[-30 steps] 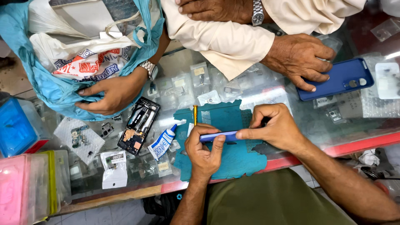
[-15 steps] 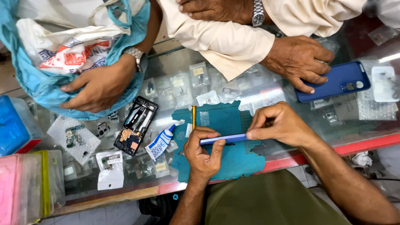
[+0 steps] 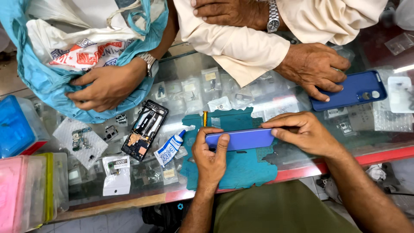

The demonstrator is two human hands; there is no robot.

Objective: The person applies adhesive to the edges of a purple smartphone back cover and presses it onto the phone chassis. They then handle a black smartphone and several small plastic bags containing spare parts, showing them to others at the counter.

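Note:
I hold a purple-blue phone flat over a torn teal work mat on a glass counter. My left hand grips its left end, thumb on top. My right hand clasps its right end with the fingers curled over the far edge. A small yellow-handled tool lies on the mat just beyond my left hand. Left of the mat lie a white glue tube with a blue cap and an opened phone frame showing its inner parts.
Across the counter, another person's hand holds a light blue bag of packets. A second person's hand rests on a dark blue phone case. Small parts bags lie under the glass. Blue and pink plastic boxes stand at the left.
The phone has turned from edge-on to its broad purple face up between my hands. The other person's hand has shifted on the blue bag.

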